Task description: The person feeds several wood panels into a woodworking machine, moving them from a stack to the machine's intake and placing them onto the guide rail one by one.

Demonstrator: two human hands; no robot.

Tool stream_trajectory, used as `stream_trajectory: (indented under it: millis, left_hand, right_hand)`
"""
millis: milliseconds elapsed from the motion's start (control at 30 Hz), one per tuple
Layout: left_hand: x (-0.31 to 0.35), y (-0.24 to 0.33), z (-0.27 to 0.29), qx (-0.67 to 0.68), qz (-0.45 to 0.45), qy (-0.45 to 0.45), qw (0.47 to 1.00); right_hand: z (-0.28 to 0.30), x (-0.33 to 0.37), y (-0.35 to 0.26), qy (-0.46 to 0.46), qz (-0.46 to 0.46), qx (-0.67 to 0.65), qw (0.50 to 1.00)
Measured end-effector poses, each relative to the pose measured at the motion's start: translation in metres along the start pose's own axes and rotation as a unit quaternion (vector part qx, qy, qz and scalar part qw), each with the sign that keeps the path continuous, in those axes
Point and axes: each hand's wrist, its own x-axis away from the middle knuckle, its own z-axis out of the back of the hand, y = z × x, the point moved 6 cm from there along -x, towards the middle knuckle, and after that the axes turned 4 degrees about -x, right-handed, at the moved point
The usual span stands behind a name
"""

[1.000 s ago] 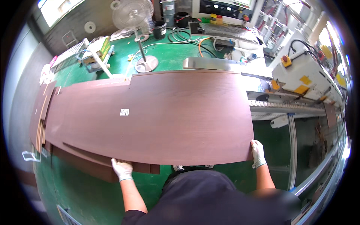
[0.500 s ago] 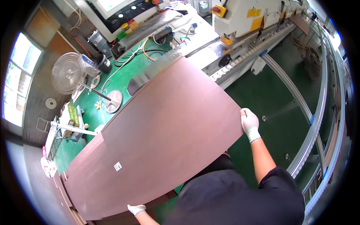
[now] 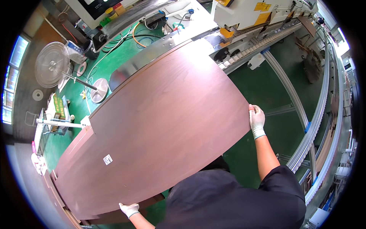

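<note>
A large reddish-brown wood-grain panel lies flat across most of the view, with a small white label on its near left part. At its right edge my right hand, in a white glove, grips the border with fingers curled over it. My left hand, also gloved, holds the near edge at the lower left; the thumb shows and the other fingers are partly hidden under the panel. The panel's far long edge runs along a shiny metal bed, its far end beside the white machine.
A pedestal fan stands on the green floor at the left, near a small cart. Cables lie beyond the metal bed. A curved-looking metal rail frame extends at the right. Stacked boards are at the lower left.
The panel has moved forward along the metal bed, its far end nearer the white machine. Both hands keep their hold. My view has shifted forward and right.
</note>
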Motion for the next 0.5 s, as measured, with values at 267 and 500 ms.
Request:
stream_trajectory:
  millis: [267, 500]
  left_hand:
    - [0.052, -0.041, -0.038, 0.0, 0.013, -0.02, 1.0]
    - [0.102, -0.104, -0.07, -0.022, 0.024, -0.01, 0.999]
  right_hand:
    - [0.021, -0.045, 0.013, -0.008, -0.016, -0.038, 0.999]
    - [0.047, -0.105, 0.047, -0.013, -0.028, -0.095, 0.995]
